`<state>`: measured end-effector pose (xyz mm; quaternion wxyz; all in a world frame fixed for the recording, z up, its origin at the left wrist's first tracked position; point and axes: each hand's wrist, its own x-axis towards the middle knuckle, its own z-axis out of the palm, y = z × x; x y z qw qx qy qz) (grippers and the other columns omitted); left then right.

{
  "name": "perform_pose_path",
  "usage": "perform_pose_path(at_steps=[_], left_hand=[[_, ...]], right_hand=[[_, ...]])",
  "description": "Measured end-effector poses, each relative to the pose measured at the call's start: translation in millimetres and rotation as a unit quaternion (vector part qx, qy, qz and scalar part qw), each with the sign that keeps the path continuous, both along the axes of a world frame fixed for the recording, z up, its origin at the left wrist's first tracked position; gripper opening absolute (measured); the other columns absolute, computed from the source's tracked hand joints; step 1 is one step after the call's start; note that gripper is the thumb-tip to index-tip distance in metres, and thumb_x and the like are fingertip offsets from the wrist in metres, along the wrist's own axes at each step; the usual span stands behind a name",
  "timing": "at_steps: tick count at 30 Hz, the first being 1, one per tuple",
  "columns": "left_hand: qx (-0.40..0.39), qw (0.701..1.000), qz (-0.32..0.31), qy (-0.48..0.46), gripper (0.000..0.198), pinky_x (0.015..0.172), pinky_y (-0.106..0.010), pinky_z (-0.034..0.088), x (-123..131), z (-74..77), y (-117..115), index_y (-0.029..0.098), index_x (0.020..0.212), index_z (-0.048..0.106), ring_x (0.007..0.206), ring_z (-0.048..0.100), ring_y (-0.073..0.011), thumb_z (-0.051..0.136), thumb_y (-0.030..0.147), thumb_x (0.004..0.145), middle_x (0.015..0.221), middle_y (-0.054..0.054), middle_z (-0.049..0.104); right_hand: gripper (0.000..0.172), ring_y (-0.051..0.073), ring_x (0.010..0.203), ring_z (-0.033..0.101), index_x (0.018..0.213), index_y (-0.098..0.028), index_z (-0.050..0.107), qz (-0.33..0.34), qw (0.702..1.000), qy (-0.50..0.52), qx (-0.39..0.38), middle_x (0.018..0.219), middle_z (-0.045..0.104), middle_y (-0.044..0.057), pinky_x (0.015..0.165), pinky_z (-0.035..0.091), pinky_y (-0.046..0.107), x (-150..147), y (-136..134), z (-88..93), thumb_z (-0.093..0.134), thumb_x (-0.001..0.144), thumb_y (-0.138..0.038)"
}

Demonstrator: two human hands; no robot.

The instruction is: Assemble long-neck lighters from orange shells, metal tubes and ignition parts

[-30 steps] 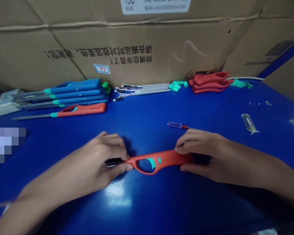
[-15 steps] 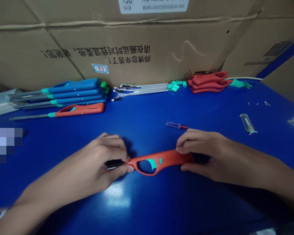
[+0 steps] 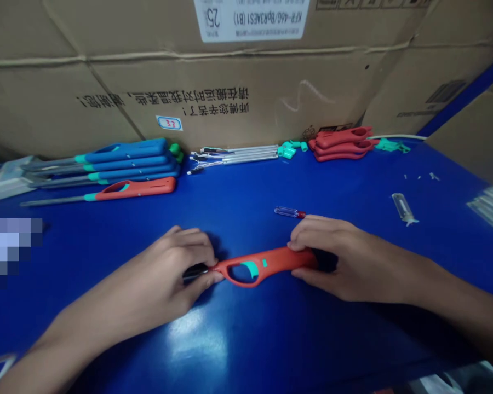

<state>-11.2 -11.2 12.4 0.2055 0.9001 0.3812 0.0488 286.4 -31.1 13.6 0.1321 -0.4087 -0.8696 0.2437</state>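
Between both hands a red gas lighter (image 3: 277,261) with a green trigger lies low over the blue table, its metal tube end to the left. My left hand (image 3: 184,268) pinches the narrow front of the red body between thumb and fingers; most of the tube is hidden under the palm. My right hand (image 3: 332,257) is closed around the wide rear end, thumb below and fingers above. Just beyond the right fingers lies a screwdriver (image 3: 288,212) with a clear handle and red collar, its shaft mostly hidden by the hand.
At the back left lie several blue lighters (image 3: 127,156) and one red lighter (image 3: 137,187). Metal tubes with wires (image 3: 250,155), green parts (image 3: 291,148) and red casings (image 3: 340,144) line the cardboard box (image 3: 213,71). A small clear fuel tank (image 3: 402,208) lies to the right.
The camera view has tilted up slightly and shifted, showing more of the box label. Both hands keep the same hold on the red lighter.
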Motion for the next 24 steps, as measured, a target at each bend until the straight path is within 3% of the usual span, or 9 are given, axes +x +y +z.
perform_pose_path(at_steps=[4,11,16,19,22,24], left_hand=[[0.111,0.994,-0.005,0.015,0.023,0.083,-0.039,0.038,-2,-1.3,3,0.023,0.102,0.065,0.086,0.06,-0.0207,0.047,0.035,0.1,0.095,-0.002,0.066],[0.183,0.981,-0.058,-0.008,0.025,0.076,-0.037,0.037,4,-7.9,6,0.016,0.088,0.064,0.073,0.055,-0.0192,0.046,0.029,0.101,0.08,-0.004,0.062],[0.241,0.962,-0.107,-0.07,0.019,0.078,-0.04,0.038,12,-9.0,-1,0.012,0.09,0.069,0.065,0.055,-0.0169,0.053,0.018,0.097,0.074,-0.004,0.064],[0.243,0.96,-0.109,-0.084,0.019,0.077,-0.041,0.039,17,-8.7,-7,0.012,0.088,0.069,0.062,0.053,-0.0161,0.053,0.016,0.097,0.072,-0.004,0.064],[0.246,0.962,-0.102,-0.063,0.02,0.076,-0.041,0.039,19,-8.5,-10,0.012,0.087,0.068,0.065,0.054,-0.0177,0.051,0.016,0.097,0.074,-0.005,0.065],[0.243,0.964,-0.091,-0.06,0.017,0.078,-0.042,0.04,20,-9.1,-11,0.012,0.098,0.068,0.075,0.058,-0.0208,0.053,0.02,0.097,0.082,-0.007,0.068]], right_hand=[[0.017,0.02,0.092,0.059,0.104,-0.017,0.063,0.005,0.999,0.007,0.036,0.095,0.065,0.007,0.085,0.048,0.035,-2,4,-0.5,0.049,0.098,-0.024],[0.022,0.021,0.092,0.062,0.113,-0.016,0.063,-0.014,0.993,0.021,0.118,0.096,0.068,0.009,0.082,0.051,0.034,5,5,-8.0,0.047,0.1,-0.025],[0.022,0.022,0.094,0.065,0.109,-0.016,0.065,0.031,0.993,0.017,0.112,0.098,0.071,0.007,0.098,0.048,0.04,-1,-2,-7.0,0.06,0.094,-0.031],[0.021,0.021,0.089,0.064,0.104,-0.014,0.065,0.065,0.992,0.028,0.107,0.094,0.069,0.009,0.089,0.051,0.038,-10,-7,-8.4,0.059,0.096,-0.032],[0.019,0.02,0.081,0.062,0.102,-0.012,0.064,0.079,0.982,0.048,0.165,0.088,0.069,0.009,0.078,0.052,0.035,-15,-10,-14.2,0.053,0.099,-0.027],[0.018,0.019,0.078,0.061,0.101,-0.012,0.064,0.076,0.975,0.048,0.204,0.084,0.069,0.009,0.077,0.052,0.035,-17,-11,-17.9,0.052,0.1,-0.026]])
